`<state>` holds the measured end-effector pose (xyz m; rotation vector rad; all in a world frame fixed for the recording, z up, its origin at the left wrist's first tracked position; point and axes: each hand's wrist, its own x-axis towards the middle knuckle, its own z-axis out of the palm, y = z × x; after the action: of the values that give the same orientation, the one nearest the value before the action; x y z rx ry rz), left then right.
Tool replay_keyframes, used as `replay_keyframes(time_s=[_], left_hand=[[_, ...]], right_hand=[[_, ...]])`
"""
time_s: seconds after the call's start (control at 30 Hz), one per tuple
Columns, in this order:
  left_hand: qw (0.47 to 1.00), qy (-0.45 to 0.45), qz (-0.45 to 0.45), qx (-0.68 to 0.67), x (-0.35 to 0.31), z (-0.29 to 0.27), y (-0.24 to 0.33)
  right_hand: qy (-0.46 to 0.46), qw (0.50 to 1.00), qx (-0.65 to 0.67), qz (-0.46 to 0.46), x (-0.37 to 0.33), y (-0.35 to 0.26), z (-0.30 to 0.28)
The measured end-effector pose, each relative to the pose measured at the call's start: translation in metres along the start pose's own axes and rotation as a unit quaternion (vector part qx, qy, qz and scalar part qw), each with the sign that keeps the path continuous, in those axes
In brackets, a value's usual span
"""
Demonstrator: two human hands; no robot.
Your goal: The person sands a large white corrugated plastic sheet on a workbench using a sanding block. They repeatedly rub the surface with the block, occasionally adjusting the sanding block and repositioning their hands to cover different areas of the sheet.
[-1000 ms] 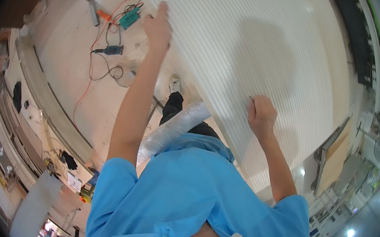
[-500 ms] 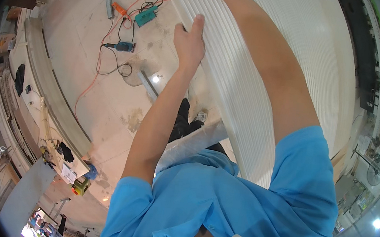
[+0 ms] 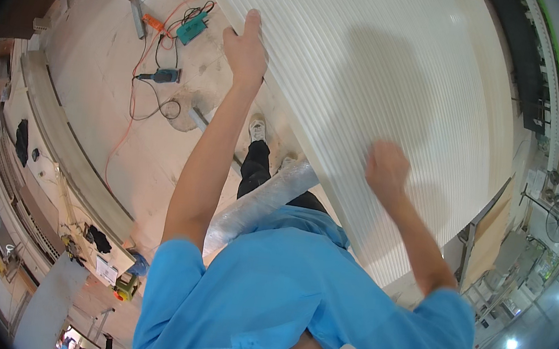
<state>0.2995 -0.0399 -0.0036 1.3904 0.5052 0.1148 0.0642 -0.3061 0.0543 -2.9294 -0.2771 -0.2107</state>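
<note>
A large white ribbed panel slants across the middle and right of the view, its long edge toward my left side. My left hand grips that edge, thumb pointing up and the other fingers partly hidden behind it. Over the panel's lower right part is my right hand, curled into a fist and slightly blurred. Whether anything is inside the fist is hidden, and I cannot tell if it touches the ribs. Shadows fall on the ribs around it.
A roll wrapped in clear film lies across in front of my waist. On the floor at left are a blue corded power tool, a green box and tangled cords. A metal stand leg stands beyond; a long bench runs along the left.
My right arm has drawn back from the panel's far part, and the hand is now a fist nearer my body. My left hand stays on the edge; the view has shifted slightly.
</note>
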Motion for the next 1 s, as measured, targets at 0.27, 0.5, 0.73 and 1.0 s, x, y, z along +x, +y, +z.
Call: replay_keyframes(time_s=[0.27, 0.5, 0.73, 1.0], left_hand=[[0.997, -0.013, 0.041, 0.066, 0.01, -0.009, -0.002], [0.999, 0.006, 0.027, 0.023, 0.023, -0.006, -0.015], [1.0, 0.001, 0.014, -0.017, 0.024, -0.007, -0.015], [0.999, -0.012, 0.039, -0.034, 0.018, -0.004, -0.009]], right_hand=[[0.096, 0.993, 0.028, -0.068, 0.36, -0.077, 0.078], [0.055, 0.998, 0.03, -0.027, 0.094, -0.021, 0.02], [0.044, 0.981, 0.138, 0.132, -0.069, 0.0, -0.036], [0.025, 0.994, 0.047, 0.093, -0.052, -0.001, -0.031]])
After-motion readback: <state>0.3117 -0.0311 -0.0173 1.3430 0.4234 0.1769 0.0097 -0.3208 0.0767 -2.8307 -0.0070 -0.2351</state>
